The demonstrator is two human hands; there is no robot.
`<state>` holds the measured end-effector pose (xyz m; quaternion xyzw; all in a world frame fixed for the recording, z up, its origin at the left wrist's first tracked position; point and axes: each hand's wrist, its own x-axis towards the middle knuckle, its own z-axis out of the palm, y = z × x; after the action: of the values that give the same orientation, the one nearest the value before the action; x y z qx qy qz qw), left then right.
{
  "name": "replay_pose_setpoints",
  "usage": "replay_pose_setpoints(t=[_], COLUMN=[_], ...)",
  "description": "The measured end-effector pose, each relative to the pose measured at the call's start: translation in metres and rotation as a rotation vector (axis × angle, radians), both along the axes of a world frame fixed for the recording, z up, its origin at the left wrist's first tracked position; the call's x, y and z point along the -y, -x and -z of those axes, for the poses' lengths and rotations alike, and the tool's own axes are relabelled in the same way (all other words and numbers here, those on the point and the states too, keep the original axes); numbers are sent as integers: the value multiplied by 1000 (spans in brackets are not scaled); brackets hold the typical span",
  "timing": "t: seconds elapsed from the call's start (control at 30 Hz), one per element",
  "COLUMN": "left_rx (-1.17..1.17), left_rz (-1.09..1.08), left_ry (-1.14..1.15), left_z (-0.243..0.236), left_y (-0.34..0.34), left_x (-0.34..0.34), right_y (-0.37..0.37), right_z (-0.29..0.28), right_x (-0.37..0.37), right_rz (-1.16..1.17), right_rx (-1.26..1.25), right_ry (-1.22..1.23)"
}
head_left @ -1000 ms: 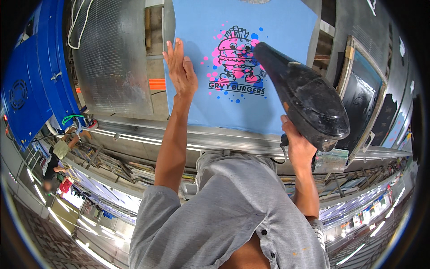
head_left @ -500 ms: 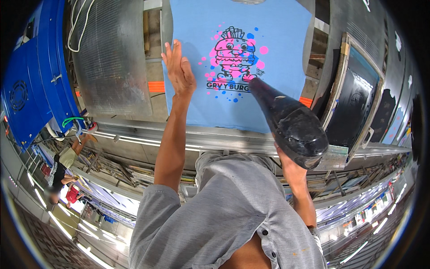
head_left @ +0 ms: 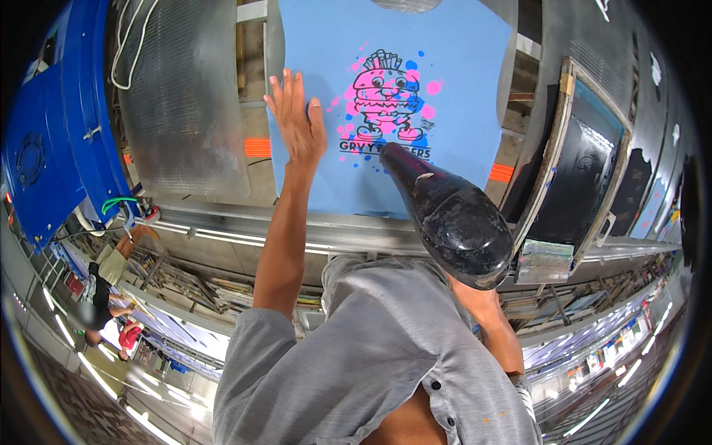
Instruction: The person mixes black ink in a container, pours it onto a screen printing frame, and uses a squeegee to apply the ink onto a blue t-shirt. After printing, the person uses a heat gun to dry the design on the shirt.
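A light blue T-shirt lies spread out in front of me, printed with a pink, blue and black burger figure above a line of lettering. My left hand is open at the shirt's left edge, palm down with fingers stretched away from me; whether it presses on the cloth I cannot tell. In my right hand is a black hair dryer, its nozzle over the lettering below the figure. The dryer's body hides the handle and most of my right fingers.
Right of the shirt, a framed printing screen leans beside a dark panel. A grey metal board lies to the left, with a white cable across its corner. Farther left stands a blue metal cabinet. Other people are at the lower left.
The hair dryer has swung left, its nozzle passing from the figure's right foot to the middle of the lettering. My left thumb is now spread outward.
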<state>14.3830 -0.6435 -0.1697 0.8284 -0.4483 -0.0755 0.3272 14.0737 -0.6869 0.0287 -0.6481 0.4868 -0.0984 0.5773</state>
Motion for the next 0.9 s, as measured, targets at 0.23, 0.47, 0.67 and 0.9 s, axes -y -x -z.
replay_pose_setpoints(t=[0.23, 0.47, 0.67, 0.9], left_rx=[33, -32, -6, 47], left_rz=[149, 151, 119, 61], left_ry=[-67, -55, -79, -135], left_z=[-6, -1, 0, 0], left_y=[24, 30, 28, 28], left_x=[15, 18, 8, -6], right_y=[-13, -15, -23, -25], right_z=[1, 5, 16, 32], right_x=[29, 38, 39, 33], right_rz=[121, 33, 39, -112], right_rx=[-159, -197, -117, -191], right_ry=[199, 245, 156, 169])
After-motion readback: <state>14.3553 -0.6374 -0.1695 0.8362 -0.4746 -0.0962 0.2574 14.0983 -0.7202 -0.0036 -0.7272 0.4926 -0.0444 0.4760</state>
